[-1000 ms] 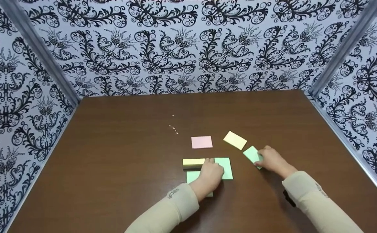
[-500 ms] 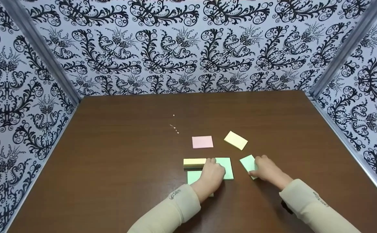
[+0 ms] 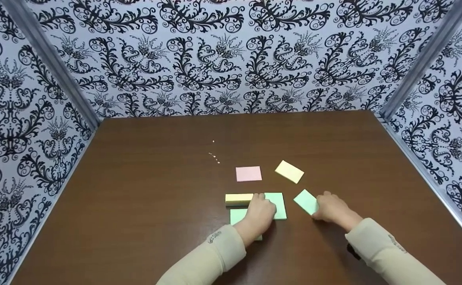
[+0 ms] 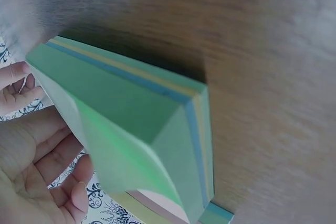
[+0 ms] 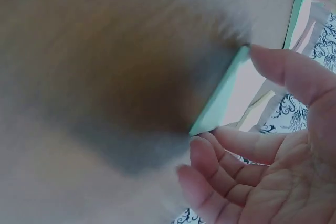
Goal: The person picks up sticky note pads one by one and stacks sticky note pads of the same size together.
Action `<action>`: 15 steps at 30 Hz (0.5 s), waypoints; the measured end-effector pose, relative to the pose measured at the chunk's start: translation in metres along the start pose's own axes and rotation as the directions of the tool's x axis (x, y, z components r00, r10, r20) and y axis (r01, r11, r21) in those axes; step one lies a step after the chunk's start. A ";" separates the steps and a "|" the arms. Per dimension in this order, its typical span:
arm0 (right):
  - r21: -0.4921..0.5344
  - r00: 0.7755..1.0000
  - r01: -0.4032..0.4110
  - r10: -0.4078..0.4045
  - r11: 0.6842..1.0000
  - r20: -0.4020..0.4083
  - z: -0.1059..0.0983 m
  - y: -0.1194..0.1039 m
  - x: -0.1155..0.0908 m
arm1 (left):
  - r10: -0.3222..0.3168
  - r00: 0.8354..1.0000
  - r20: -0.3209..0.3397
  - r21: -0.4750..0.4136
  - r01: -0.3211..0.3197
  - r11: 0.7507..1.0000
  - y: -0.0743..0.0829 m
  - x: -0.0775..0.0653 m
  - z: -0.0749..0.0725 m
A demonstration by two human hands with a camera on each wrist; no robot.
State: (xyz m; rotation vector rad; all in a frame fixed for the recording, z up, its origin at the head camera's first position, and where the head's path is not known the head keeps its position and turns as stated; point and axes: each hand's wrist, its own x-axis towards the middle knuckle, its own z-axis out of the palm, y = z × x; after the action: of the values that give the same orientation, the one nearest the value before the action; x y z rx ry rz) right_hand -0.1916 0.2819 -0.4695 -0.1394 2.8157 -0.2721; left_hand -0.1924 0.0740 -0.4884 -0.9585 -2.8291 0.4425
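My right hand (image 3: pixel 334 208) pinches a small light green sticky note pad (image 3: pixel 305 200) by its near right side. In the right wrist view, its thumb and index finger grip opposite ends of the pad (image 5: pixel 223 95). My left hand (image 3: pixel 259 213) rests over the group at the centre, its fingers bent at the right end of a yellow-topped block (image 3: pixel 238 199). A larger green pad (image 3: pixel 278 206) shows to its right, and another green pad (image 3: pixel 237 215) lies partly under it. In the left wrist view, a thick green stack (image 4: pixel 105 85) with blue and yellow layers hides the fingertips.
A pink pad (image 3: pixel 249 173) lies behind the centre group, with a pale yellow pad (image 3: pixel 289 171) turned at an angle to its right. Small white specks (image 3: pixel 214 156) mark the brown table (image 3: pixel 144 178). Patterned panels (image 3: pixel 223 59) enclose the back and sides.
My right hand has brought the small green pad toward me and slightly left, away from the yellow pad, and its angle has shifted. My left hand stays in place.
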 end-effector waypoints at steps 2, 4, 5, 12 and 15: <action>-0.026 0.999 0.052 -0.052 0.998 -0.005 -0.001 0.003 0.002 | 0.003 1.000 0.006 0.006 -0.003 1.000 0.000 0.000 0.000; -0.036 0.992 0.129 -0.129 0.991 -0.012 -0.002 0.006 0.003 | 0.001 1.000 0.015 0.007 -0.001 1.000 0.000 0.000 -0.001; -0.039 0.985 0.168 -0.169 0.985 -0.015 -0.002 0.008 0.004 | 0.001 1.000 0.020 0.007 -0.001 1.000 0.000 0.000 -0.002; -0.049 0.932 0.360 -0.361 0.932 -0.022 -0.003 0.014 0.007 | -0.003 0.999 0.054 0.033 0.001 0.999 0.001 -0.001 -0.004; -0.055 0.918 0.395 -0.396 0.917 -0.018 -0.004 0.015 0.008 | 0.002 0.998 0.067 0.047 -0.005 0.999 0.000 -0.001 -0.004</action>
State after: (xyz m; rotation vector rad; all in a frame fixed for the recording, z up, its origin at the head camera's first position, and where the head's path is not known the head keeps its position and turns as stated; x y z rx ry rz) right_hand -0.2013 0.2959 -0.4712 -0.7282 2.8010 -0.2926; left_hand -0.1902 0.0745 -0.4846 -0.9577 -2.8625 0.5488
